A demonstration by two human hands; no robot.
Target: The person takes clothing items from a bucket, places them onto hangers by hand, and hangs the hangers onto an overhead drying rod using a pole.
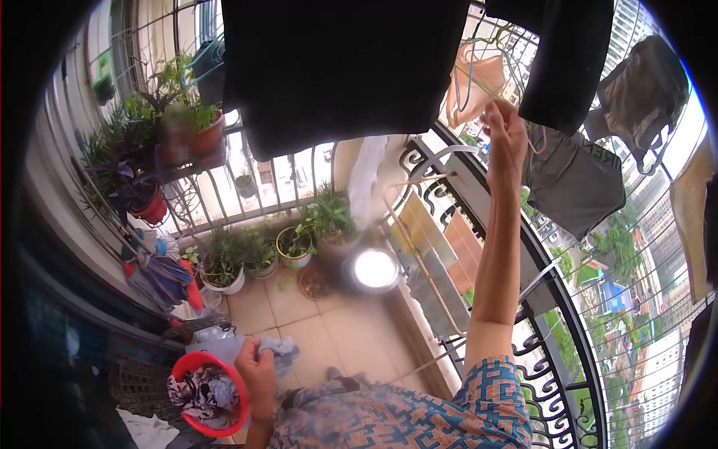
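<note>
My right hand [502, 127] is raised at the upper right, its fingers pinched on a thin hanger [479, 81] beside a peach-coloured cloth [479, 86]. Dark clothes [344, 67] hang just to its left and right. Low at the left, my left hand [256, 367] is closed beside a red bucket [241, 415] that holds crumpled patterned clothes [202, 393]. A grey-blue cloth [283, 353] shows just past the knuckles; whether the fingers hold it or something else is hidden.
Potted plants [223, 262] line the balcony wall, and more stand on a rack at the upper left. A black railing [557, 280] curves along the right. Grey bags [572, 183] hang beyond my raised arm. Tiled floor [321, 329] lies below.
</note>
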